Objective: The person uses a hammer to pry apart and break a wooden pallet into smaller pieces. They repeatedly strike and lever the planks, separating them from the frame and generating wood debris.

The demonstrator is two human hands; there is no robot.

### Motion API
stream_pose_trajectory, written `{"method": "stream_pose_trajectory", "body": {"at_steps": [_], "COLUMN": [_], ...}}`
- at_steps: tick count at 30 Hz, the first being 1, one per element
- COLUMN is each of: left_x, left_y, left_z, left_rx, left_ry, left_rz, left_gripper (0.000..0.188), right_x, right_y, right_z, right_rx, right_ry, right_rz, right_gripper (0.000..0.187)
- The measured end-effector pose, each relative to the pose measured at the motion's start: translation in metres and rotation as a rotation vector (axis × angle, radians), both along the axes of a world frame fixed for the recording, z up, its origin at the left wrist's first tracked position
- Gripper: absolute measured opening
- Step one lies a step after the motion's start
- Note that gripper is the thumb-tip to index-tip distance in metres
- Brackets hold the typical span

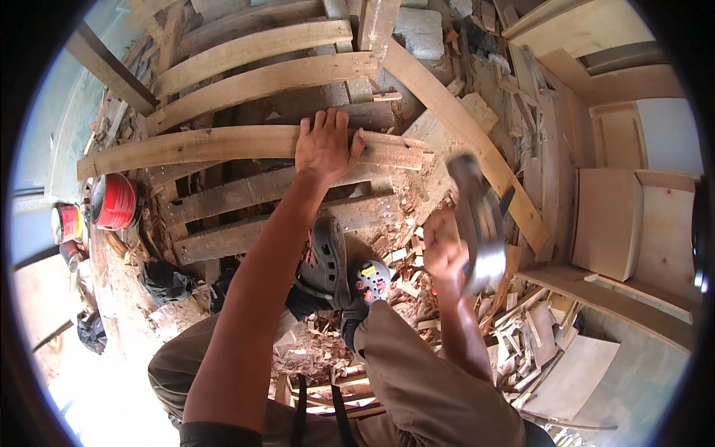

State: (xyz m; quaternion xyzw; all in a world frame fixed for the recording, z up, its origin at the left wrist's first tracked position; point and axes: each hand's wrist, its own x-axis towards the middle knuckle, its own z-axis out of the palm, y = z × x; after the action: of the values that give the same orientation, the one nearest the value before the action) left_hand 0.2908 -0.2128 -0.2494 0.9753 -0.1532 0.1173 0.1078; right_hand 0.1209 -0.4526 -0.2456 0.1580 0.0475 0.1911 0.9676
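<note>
My left hand (325, 147) lies across a light wooden plank (201, 145), its fingers curled over the far edge and the thumb at the right side. The plank rests on a pallet-like frame of wooden slats (238, 194). To the right, apart from the plank, my right hand (445, 244) is closed around a hammer (480, 223). Motion smears the hammer, and its metal head looms large beside the fist. Most of its handle is hidden.
Wood scraps (402, 261) litter the floor around my shoes (324, 257). A red can (118, 201) stands at the left near black plastic bags (165, 281). A long board (462, 127) slants at the right, before wooden cabinet frames (607, 216).
</note>
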Motion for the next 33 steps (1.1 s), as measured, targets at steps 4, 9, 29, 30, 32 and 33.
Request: {"method": "stream_pose_trajectory", "body": {"at_steps": [4,9,29,30,32,33], "left_x": [0.001,-0.001,0.003,-0.003,0.002,0.005], "left_y": [-0.012,-0.001,-0.012,-0.011,-0.014,-0.011], "left_z": [0.001,-0.006,-0.009,-0.008,-0.002,-0.002], "left_rx": [-0.036,-0.009,-0.080,-0.078,-0.072,-0.068], "left_ry": [-0.007,-0.004,-0.109,-0.059,0.010,-0.005], "left_rz": [-0.042,0.005,-0.003,-0.004,0.002,0.015], "left_gripper": [0.036,0.038,0.029,0.029,0.030,0.030], "right_x": [0.015,0.029,0.045,0.044,0.042,0.042], "right_y": [-0.016,0.022,0.014,0.001,-0.017,-0.014], "right_z": [-0.037,0.051,0.086,0.063,0.047,0.055], "right_rx": [-2.513,-2.502,-2.539,-2.803,-3.104,-3.153], "right_ry": [-0.681,-0.424,-0.992,-0.727,-0.609,-0.732], "right_rz": [-0.815,-0.629,-0.714,-0.361,-0.084,-0.267], "right_gripper": [0.039,0.029,0.042,0.038,0.035,0.035]}}
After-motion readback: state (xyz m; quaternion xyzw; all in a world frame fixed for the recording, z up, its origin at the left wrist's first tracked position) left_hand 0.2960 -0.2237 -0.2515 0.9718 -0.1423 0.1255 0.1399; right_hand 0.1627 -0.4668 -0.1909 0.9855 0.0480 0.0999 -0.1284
